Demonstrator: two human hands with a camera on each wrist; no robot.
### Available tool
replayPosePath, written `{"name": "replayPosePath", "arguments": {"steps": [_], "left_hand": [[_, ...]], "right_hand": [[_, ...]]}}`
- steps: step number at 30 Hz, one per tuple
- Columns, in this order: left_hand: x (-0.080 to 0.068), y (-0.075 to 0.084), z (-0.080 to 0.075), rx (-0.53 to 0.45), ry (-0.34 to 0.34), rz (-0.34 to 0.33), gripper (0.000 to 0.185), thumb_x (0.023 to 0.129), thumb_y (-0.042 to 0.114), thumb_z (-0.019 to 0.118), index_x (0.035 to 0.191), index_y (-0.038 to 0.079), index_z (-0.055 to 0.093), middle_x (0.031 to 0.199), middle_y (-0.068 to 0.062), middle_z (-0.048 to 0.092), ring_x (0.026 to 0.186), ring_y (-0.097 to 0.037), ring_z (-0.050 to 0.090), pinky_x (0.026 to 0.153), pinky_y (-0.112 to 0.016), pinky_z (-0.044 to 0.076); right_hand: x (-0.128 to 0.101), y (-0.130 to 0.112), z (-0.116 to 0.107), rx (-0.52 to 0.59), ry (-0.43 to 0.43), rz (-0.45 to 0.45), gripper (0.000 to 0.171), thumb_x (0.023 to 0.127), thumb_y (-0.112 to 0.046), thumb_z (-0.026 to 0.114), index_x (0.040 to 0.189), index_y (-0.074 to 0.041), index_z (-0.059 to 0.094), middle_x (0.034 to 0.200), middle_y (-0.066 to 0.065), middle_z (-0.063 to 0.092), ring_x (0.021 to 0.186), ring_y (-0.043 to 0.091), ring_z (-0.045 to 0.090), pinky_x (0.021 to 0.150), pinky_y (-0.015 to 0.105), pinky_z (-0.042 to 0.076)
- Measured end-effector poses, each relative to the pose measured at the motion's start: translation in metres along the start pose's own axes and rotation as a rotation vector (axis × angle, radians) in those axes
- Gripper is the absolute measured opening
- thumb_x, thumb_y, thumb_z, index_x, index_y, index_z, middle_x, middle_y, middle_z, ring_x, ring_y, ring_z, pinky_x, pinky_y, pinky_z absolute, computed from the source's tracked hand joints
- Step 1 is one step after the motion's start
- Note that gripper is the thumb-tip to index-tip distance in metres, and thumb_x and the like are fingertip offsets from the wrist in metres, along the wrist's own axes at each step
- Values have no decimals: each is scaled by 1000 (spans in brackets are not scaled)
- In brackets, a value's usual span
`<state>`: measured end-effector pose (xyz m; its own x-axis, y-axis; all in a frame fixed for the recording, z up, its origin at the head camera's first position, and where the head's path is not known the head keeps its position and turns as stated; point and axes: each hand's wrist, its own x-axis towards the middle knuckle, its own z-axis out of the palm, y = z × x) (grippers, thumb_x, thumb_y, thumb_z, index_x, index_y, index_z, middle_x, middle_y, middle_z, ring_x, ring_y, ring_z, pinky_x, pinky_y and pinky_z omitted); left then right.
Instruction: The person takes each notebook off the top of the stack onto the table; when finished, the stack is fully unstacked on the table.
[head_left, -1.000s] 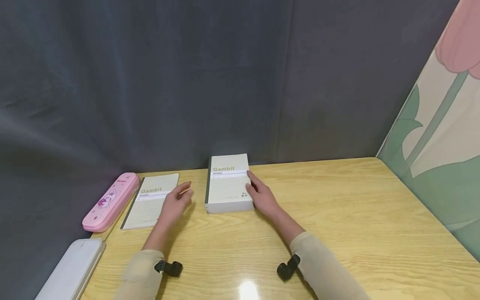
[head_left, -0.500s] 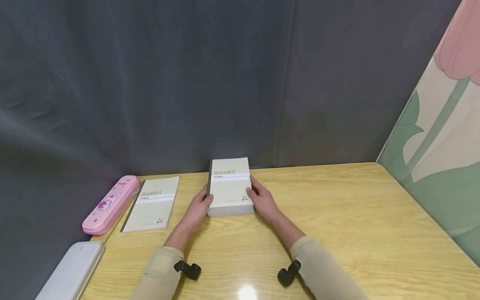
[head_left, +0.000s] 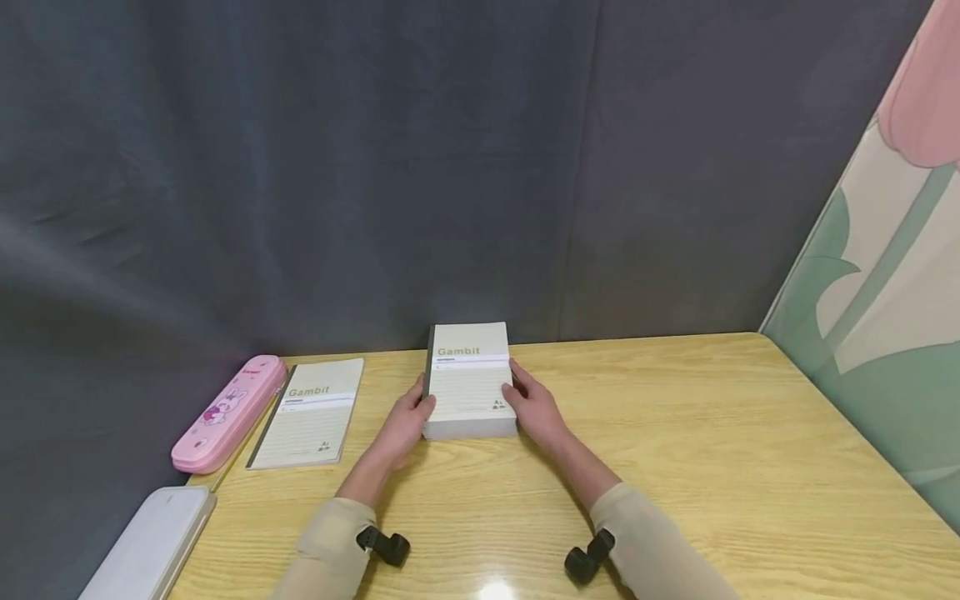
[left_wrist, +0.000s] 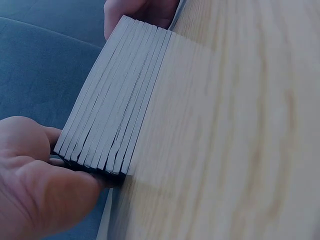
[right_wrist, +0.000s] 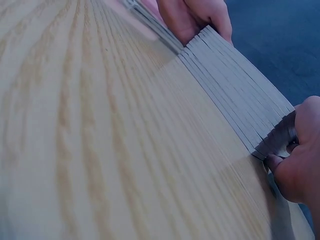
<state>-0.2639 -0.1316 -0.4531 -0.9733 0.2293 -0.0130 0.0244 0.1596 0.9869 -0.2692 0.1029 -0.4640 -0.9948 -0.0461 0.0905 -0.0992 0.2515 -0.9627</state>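
Note:
A thick stack of notebooks (head_left: 470, 383) with cream "Gambit" covers lies on the table at the middle of the head view. My left hand (head_left: 403, 425) grips its dark spine side, thumb near the top cover's edge. On the opposite side my right hand (head_left: 536, 410) holds the stack, thumb at the cover's edge and fingers along the side. Several page blocks of the stack (left_wrist: 112, 95) show in the left wrist view, lined up almost evenly, beside my left hand (left_wrist: 45, 185). In the right wrist view, my right hand (right_wrist: 302, 160) is at the stack's near corner.
A single matching notebook (head_left: 307, 414) lies to the left. Beside it a pink pencil case (head_left: 228, 414) with a rabbit print sits at the table's left edge. A white flat box-like object (head_left: 150, 542) is nearer. A dark curtain (head_left: 450, 167) hangs behind the wooden table (head_left: 675, 442).
My left hand has moved right, from over the single notebook to the stack's left side, and has taken hold there. My right hand has stayed at the stack's right side.

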Motion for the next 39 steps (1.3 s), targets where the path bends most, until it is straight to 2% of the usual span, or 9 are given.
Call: {"name": "replayPosePath", "arguments": {"steps": [7,17,28,33,37,39], "left_hand": [[1,-1,5,-9,-13,15,58,109,13,37,159,-5,12,168,-19,2,153,-34,-3,124,-53,3],[0,0,15,-17,-6,18,58,109,12,38,159,-5,14,167,-20,2,153,-34,-2,124,-52,3],[2,2,25,-10,6,9,59,109,12,40,159,-5,14,167,-20,6,153,-35,3,124,-51,8],[2,2,26,-21,96,-20,65,105,15,51,160,1,20,165,-22,16,151,-38,17,122,-50,21],[1,2,26,30,187,-16,62,101,20,64,157,12,39,162,-18,29,145,-41,31,116,-50,35],[1,2,25,100,218,11,55,99,22,68,151,15,50,158,-17,38,142,-42,38,113,-50,40]], "right_hand": [[-1,5,-6,-11,-3,15,58,106,-23,53,159,-10,32,159,13,39,144,30,37,120,44,30],[-4,10,-15,-16,-1,27,58,106,-24,52,159,-12,33,160,12,37,146,30,35,121,45,28],[-8,11,-25,-33,3,22,57,107,-23,51,159,-12,32,160,14,36,146,32,34,121,46,27],[-8,10,-26,-19,-2,23,57,107,-23,51,159,-10,32,160,13,36,146,30,34,121,44,26],[-6,11,-23,-2,-5,18,58,106,-22,52,159,-9,33,160,13,36,146,30,34,121,44,26],[-6,12,-22,13,-7,10,58,106,-22,53,158,-8,33,160,13,36,146,30,34,121,44,26]]}}
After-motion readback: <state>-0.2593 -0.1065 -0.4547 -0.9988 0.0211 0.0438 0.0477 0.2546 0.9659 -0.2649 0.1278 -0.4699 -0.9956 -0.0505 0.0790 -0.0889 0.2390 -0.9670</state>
